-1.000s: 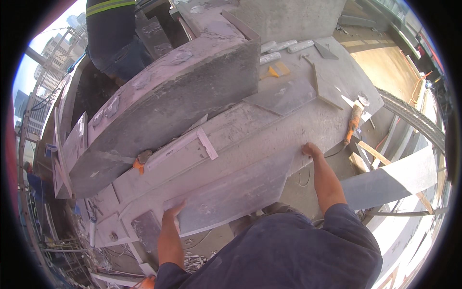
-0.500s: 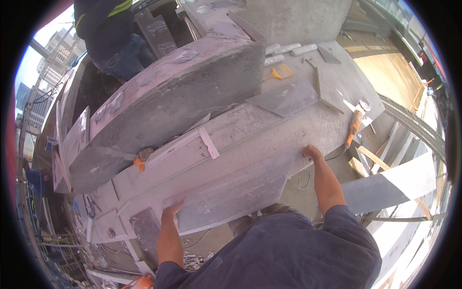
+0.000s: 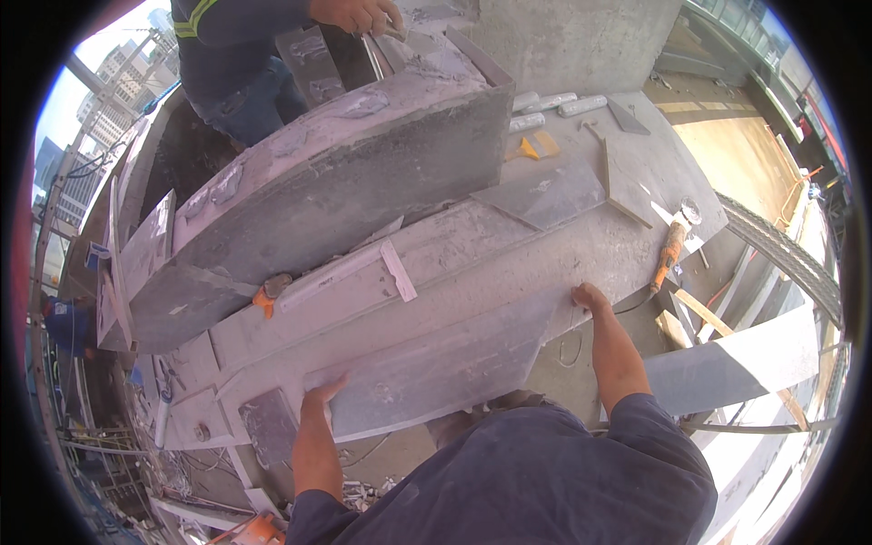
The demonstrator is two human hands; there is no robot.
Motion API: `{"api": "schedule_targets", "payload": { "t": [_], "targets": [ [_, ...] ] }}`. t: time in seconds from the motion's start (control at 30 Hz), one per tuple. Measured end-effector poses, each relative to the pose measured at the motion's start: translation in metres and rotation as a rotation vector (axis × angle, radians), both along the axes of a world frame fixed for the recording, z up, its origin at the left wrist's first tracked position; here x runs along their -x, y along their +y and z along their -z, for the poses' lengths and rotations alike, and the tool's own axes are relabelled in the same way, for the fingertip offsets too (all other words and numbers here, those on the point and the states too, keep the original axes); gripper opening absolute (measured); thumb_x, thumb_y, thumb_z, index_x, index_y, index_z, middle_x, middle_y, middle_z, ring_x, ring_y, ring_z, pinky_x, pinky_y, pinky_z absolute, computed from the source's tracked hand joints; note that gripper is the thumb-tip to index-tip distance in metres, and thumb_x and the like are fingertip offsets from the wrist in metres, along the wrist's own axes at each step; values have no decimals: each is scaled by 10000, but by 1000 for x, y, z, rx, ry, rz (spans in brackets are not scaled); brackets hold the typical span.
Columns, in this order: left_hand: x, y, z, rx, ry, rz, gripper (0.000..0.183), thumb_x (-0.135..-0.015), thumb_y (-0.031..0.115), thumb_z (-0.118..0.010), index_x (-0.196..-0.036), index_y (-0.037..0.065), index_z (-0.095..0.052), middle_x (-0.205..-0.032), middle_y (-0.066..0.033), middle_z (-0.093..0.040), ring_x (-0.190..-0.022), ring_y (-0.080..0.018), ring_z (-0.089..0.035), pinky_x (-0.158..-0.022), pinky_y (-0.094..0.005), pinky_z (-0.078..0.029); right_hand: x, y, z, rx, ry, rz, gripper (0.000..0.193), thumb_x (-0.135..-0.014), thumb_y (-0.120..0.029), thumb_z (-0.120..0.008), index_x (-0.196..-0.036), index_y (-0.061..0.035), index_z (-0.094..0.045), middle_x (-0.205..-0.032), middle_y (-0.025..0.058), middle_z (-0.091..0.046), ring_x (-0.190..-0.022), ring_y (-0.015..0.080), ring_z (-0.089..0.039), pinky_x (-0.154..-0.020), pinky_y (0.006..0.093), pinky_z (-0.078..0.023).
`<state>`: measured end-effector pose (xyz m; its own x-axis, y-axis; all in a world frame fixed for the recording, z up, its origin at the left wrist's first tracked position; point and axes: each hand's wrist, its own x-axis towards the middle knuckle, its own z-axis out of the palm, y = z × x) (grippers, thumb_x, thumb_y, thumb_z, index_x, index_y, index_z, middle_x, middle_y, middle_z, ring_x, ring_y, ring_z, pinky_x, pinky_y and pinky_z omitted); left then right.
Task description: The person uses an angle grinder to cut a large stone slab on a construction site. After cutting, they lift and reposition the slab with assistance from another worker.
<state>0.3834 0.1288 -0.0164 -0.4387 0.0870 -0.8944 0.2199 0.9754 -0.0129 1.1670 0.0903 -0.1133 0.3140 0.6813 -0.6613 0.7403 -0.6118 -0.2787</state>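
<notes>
A long grey stone slab [image 3: 440, 363], with a slanted right end, lies across the near side of a dusty ledge [image 3: 472, 272] in front of me. My left hand [image 3: 320, 400] grips its left end, with the thumb over the top face. At the far right corner, my right hand [image 3: 590, 298] is closed round the slab's tip; its fingertips are partly hidden. Beside my left hand rests a small dark stone piece [image 3: 270, 425]. An orange angle grinder [image 3: 670, 252] lies on the ledge beyond my right hand.
A curved stone-faced wall [image 3: 336, 200] rises behind the ledge; a co-worker's hand [image 3: 359, 14] is above it. On the ledge are a wide brush [image 3: 538, 145], white tubes [image 3: 545, 102], a pale L-shaped strip [image 3: 350, 272] and an orange-handled tool [image 3: 268, 295]. Another slab [image 3: 727, 363] leans at right.
The co-worker's hand has come into view over the wall. My view has shifted slightly; both my hands keep their places on the slab.
</notes>
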Motion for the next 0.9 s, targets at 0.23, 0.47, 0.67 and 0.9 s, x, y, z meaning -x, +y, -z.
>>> {"api": "schedule_targets", "payload": {
  "t": [0.23,0.47,0.67,0.9],
  "targets": [
    [23,-7,19,21,28,4,1518,-634,656,-1023,-1753,47,-197,-1832,-195,-167,-1690,-345,-111,-1305,-613,-182,28,15,-24,51,16,97,338,-1028,-182,-534,-1036,29,-797,-1084,237,-795,-937,407,-802,-789,491,-681],
    [18,7,18,201,-79,78,1661,-642,856,-886,-1749,220,177,-1810,-275,156,-1635,-587,71,-1251,-785,-142,11,6,-9,93,-45,-80,268,-1039,-117,-546,-1070,-7,-788,-1089,233,-786,-938,381,-808,-760,471,-691],
    [23,2,18,214,-68,37,1663,-630,848,-899,-1755,224,155,-1824,-237,146,-1641,-579,52,-1260,-772,-144,11,10,-5,74,-71,-169,289,-1007,-127,-555,-1108,-20,-803,-1113,193,-813,-918,352,-816,-765,481,-677],
    [-5,4,-4,113,13,-67,1620,-588,645,-1045,-1769,113,-73,-1840,-220,-64,-1675,-477,-32,-1262,-746,-150,-11,4,8,83,-295,-780,248,-1036,-104,-565,-1149,-20,-769,-1069,206,-799,-940,355,-816,-749,454,-695]
  ]
}}
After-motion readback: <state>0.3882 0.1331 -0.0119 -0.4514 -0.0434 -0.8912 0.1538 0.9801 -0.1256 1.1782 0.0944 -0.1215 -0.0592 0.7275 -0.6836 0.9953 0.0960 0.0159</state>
